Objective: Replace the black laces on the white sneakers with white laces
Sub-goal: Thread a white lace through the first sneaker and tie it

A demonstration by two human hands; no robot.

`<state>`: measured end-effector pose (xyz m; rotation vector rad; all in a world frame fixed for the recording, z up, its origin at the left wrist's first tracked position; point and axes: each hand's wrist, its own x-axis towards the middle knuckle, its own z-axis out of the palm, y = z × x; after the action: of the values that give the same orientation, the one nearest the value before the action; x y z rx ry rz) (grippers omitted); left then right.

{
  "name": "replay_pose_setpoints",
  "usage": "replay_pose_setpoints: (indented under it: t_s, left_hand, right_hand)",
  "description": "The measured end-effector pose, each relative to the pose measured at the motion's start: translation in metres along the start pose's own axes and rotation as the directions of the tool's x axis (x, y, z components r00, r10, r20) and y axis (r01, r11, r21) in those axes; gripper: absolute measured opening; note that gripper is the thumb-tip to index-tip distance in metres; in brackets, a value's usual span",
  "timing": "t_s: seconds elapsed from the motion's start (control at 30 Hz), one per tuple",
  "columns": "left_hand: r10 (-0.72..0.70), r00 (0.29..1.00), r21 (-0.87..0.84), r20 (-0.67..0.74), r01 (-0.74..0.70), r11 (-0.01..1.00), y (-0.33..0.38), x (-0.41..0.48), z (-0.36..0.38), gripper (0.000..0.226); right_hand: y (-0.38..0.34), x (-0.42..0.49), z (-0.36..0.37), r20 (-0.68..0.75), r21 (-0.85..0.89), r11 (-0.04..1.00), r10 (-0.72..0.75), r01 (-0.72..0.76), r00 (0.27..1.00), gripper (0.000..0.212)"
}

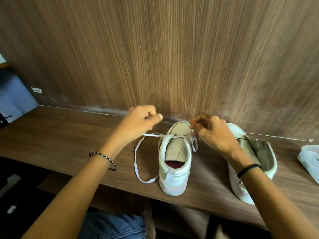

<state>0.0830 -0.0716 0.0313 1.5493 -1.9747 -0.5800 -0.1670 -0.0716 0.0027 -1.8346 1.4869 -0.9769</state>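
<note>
Stretching across the lower view, a dark wooden ledge [69, 138] is meeting a tall wood-grain wall panel [172, 57], with a blue-lit opening [13, 97] showing at the far left. A white sneaker [174, 175] is standing upright at the ledge's middle, heel toward the camera, and a white lace [136, 161] is looping off its left side onto the wood. The left hand [138, 123] is clenching around the lace strand running under its palm, though motion blur is softening that grip. The right hand [212, 131] is pinching the lace's other strand above the toe. A second sneaker [265, 156] is lying tilted to the right, partly hidden by the right forearm. A pale crumpled item [309, 157] is being cut off by the right edge and is too unclear to name.
</note>
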Motion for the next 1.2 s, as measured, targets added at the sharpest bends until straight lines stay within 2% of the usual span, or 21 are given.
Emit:
replay_pose_setpoints:
  t_s: [0.1, 0.17, 0.23, 0.3, 0.37, 0.43, 0.5, 0.53, 0.6, 0.7, 0.8, 0.9, 1.03, 1.2]
  left_hand:
    - [-0.001, 0.971, 0.301, 0.24, -0.073, 0.951, 0.005, -0.001, 0.012, 0.022]
    - [-0.009, 0.968, 0.419, 0.25, -0.1, 0.903, 0.005, 0.0, 0.011, 0.019]
    - [-0.014, 0.979, 0.445, 0.203, -0.079, 0.892, 0.004, 0.001, 0.007, 0.026]
    - [-0.033, 0.983, 0.343, 0.182, -0.032, 0.939, 0.002, 0.002, 0.005, 0.031]
    - [-0.039, 0.979, 0.138, 0.201, 0.011, 0.99, 0.0, 0.001, 0.007, 0.028]
    - [-0.054, 0.978, -0.048, 0.202, 0.066, 0.997, -0.001, 0.0, 0.012, 0.029]
    - [-0.121, 0.973, -0.221, 0.198, 0.164, 0.961, 0.003, 0.0, 0.014, 0.03]
    - [-0.176, 0.961, -0.325, 0.213, 0.239, 0.915, 0.006, -0.001, 0.015, 0.028]
    - [-0.271, 0.928, -0.538, 0.256, 0.369, 0.758, 0.011, -0.001, 0.015, 0.021]
    - [-0.363, 0.886, -0.732, 0.289, 0.449, 0.512, 0.015, -0.001, 0.015, 0.017]
    - [-0.374, 0.873, -0.817, 0.312, 0.448, 0.364, 0.02, 0.0, 0.021, 0.013]
    - [-0.343, 0.873, -0.855, 0.348, 0.445, 0.266, 0.029, 0.002, 0.028, 0.01]
    - [-0.36, 0.861, -0.875, 0.36, 0.445, 0.19, 0.035, 0.006, 0.039, 0.018]
    - [-0.468, 0.828, -0.857, 0.308, 0.455, 0.242, 0.025, 0.008, 0.038, 0.019]
  right_hand:
    - [0.003, 0.001, 0.0, 0.008, -0.155, 0.988, -0.009, 0.01, 1.0, 0.022]
    - [0.004, 0.001, 0.0, 0.052, -0.226, 0.974, -0.019, 0.03, 0.998, 0.029]
    - [0.004, 0.0, -0.001, 0.107, -0.253, 0.966, -0.031, 0.057, 0.994, 0.034]
    - [0.004, -0.001, 0.0, 0.146, -0.263, 0.962, -0.041, 0.079, 0.988, 0.035]
    - [0.004, -0.001, 0.001, 0.161, -0.263, 0.96, -0.052, 0.094, 0.986, 0.034]
    - [0.001, -0.001, 0.002, 0.163, -0.255, 0.962, -0.053, 0.094, 0.985, 0.03]
    - [-0.001, -0.002, 0.003, 0.171, -0.236, 0.967, -0.05, 0.09, 0.984, 0.029]
    - [-0.002, -0.002, 0.003, 0.172, -0.224, 0.971, -0.046, 0.084, 0.984, 0.028]
    - [-0.003, -0.003, 0.003, 0.165, -0.184, 0.981, -0.026, 0.056, 0.986, 0.025]
    - [-0.004, -0.004, 0.001, 0.141, -0.103, 0.994, -0.004, 0.019, 0.99, 0.023]
    - [-0.006, -0.004, -0.002, 0.104, 0.069, 0.997, 0.03, -0.037, 0.994, 0.019]
    - [-0.005, 0.0, -0.007, 0.042, 0.221, 0.974, 0.041, -0.05, 0.998, 0.016]
    - [0.003, 0.003, -0.008, -0.023, 0.174, 0.984, 0.054, -0.049, 0.998, 0.009]
    - [0.01, 0.006, -0.006, -0.053, 0.045, 0.999, -0.007, 0.01, 0.999, 0.012]
